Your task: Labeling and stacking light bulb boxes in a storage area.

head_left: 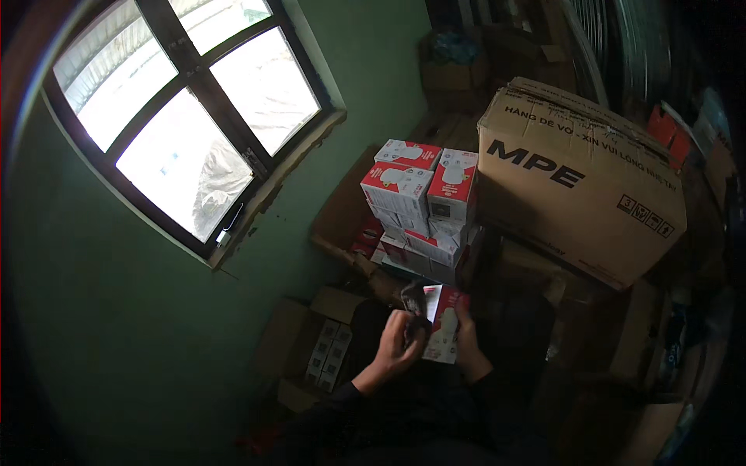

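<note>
In front of me, my right hand grips the right side of a small red and white light bulb box with a bulb pictured on its face. At the box's left edge, my left hand is closed round a crumpled dark cloth. The cloth sticks up above the fingers, next to the box's upper left corner. Just beyond my hands stands a stack of similar red and white bulb boxes, several layers high. The undersides of both hands are hidden.
A large cardboard carton stands at the right of the stack. Left of my hands an open carton holds small white boxes. A window is set in the green wall. More cartons are at the back.
</note>
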The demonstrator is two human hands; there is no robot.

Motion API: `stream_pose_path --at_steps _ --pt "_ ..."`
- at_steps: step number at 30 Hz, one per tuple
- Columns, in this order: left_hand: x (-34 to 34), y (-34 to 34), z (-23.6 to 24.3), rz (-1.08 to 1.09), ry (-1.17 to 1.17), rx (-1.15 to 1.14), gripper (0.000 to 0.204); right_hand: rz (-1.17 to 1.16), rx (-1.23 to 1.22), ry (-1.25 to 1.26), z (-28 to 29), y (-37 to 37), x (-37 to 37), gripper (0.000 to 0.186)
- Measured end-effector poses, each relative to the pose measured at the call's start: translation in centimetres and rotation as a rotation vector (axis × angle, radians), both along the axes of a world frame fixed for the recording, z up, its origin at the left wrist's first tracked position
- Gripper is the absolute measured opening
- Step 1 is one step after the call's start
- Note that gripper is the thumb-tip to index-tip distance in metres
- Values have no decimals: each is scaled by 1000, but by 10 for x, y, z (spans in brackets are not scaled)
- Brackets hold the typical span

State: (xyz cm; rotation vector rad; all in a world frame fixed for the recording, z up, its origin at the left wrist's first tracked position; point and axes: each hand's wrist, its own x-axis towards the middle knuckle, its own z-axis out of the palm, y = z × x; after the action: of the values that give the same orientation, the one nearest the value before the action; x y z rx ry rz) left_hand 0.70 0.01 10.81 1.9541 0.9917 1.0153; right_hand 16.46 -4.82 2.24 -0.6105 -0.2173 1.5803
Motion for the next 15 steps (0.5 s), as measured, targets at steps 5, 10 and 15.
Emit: stream_pose_path --at_steps 5,10,15 --pt "3 -6 -6 331 -57 47 10 4 -96 -179 3 -2 -7 48" --pt "5 -27 -17 -5 -88 39 14 -114 -76 -91 9 3 17 51" --pt "10 -23 -14 250 -182 -133 6 174 -113 -307 15 -10 18 43"
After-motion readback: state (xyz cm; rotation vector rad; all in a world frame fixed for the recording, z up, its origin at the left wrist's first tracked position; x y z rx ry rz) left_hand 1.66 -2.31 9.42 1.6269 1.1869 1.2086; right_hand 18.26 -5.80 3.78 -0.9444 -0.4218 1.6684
